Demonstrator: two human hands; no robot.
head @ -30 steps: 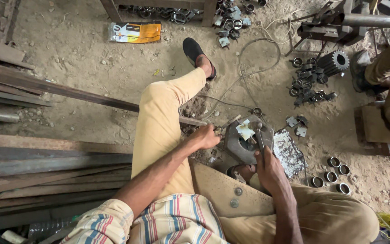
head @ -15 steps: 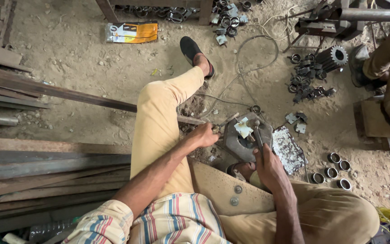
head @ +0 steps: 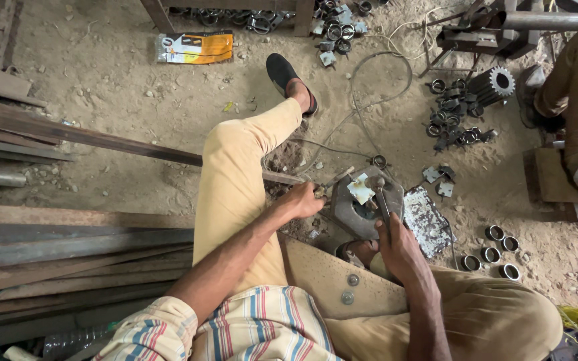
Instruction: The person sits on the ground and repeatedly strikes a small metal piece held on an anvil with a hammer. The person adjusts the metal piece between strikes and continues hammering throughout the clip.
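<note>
From the head view, a grey metal block [head: 362,208] with a round hole sits on the dirt floor [head: 102,100] between the legs. The left hand [head: 300,199] pinches a small rod [head: 337,178] beside it; the right hand [head: 399,249] grips a hammer [head: 381,199] over it. An orange-and-white flat packet [head: 194,48] lies well apart, near the top.

Soft, even daylight, faint shadows, no glare; sharp at centre, wide-angle stretching toward the edges.

dull grey metal block [head: 362,207], perhaps rough, dusty earth floor [head: 115,107]
</note>
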